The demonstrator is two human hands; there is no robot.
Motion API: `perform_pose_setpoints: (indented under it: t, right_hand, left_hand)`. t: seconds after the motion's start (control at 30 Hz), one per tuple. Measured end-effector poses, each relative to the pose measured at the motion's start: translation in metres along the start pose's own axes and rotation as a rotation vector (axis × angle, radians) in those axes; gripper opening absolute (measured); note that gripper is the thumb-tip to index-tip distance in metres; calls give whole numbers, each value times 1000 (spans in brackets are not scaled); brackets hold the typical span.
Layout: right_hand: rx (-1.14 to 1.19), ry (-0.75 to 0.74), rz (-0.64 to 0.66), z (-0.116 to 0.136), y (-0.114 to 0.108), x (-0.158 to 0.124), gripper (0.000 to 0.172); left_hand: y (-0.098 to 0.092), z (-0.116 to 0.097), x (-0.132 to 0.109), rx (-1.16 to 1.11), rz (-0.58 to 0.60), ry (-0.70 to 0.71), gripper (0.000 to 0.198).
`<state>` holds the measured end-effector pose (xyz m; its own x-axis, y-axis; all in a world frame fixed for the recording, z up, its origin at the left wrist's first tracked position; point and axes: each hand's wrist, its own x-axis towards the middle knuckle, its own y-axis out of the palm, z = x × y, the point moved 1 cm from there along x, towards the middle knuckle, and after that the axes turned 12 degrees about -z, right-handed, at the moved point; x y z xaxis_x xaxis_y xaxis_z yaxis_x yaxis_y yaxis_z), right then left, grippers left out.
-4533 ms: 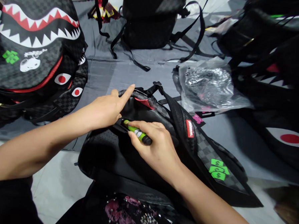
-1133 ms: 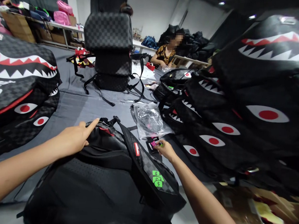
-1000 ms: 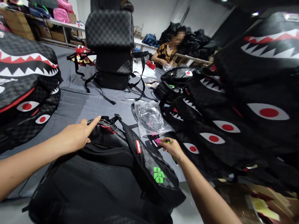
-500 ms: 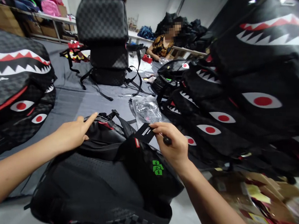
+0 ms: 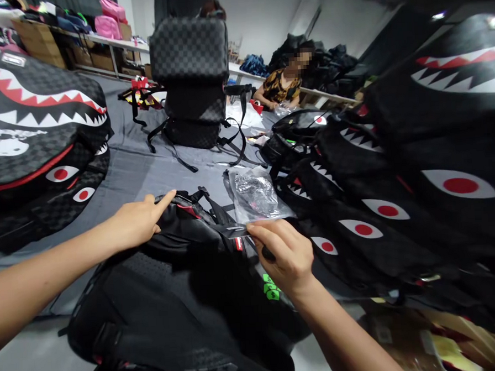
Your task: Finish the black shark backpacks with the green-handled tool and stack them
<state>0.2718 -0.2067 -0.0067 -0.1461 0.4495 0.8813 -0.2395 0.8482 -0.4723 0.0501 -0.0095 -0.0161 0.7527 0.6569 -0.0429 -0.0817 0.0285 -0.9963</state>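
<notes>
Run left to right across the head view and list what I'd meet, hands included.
Left-edge shark-mouth backpack → left hand → thin dark card → right hand → right-edge shark-mouth backpack.

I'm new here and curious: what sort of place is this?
Probably a bag workshop or packing room: shark-mouth backpacks piled on both sides, a grey cloth-covered table, and a co-worker beyond, near clear plastic.
</notes>
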Motion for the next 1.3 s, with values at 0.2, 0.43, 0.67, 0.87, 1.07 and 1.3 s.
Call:
perform_pose_setpoints:
  t: [0.2,0.43,0.67,0.87,1.07,1.3]
  right_hand:
    - [294,422,165,14,36,24,11]
    - [273,461,469,25,73,39,13]
    - [188,462,856,34,94,56,16]
    - [17,242,1152,48,113,58,29]
    - [37,63,1217,52,120,59,31]
    - [27,62,1083,54,119,64,30]
  left_hand:
    - [-6,2,-5,-126,-36,1,87]
    - [-3,10,-21,-348,-123,-89,71]
    - [9,19,-32,-567,-250,-127,59]
    - [42,25,-48,-927,-305,-165,68]
    - [64,19,-67,-857,-377,-213,81]
    - [65,19,-65,-847,-402,-181,78]
